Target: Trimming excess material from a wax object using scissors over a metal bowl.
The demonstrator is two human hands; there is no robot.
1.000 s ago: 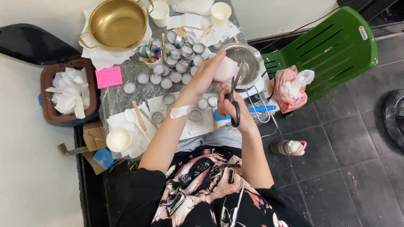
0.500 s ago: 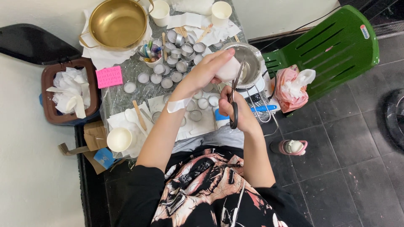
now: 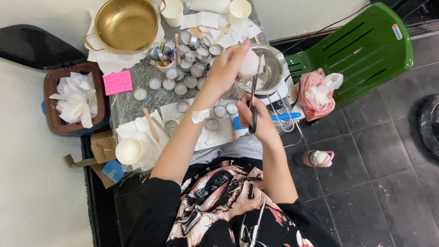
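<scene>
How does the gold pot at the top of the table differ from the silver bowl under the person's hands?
The gold pot is brass-coloured with side handles; the silver bowl is steel-grey, no handles visible. The pot sits in full view on white paper, while the bowl is partly hidden by the left hand holding a white lump and by scissors in the right hand. Both are round, shiny metal.
</scene>
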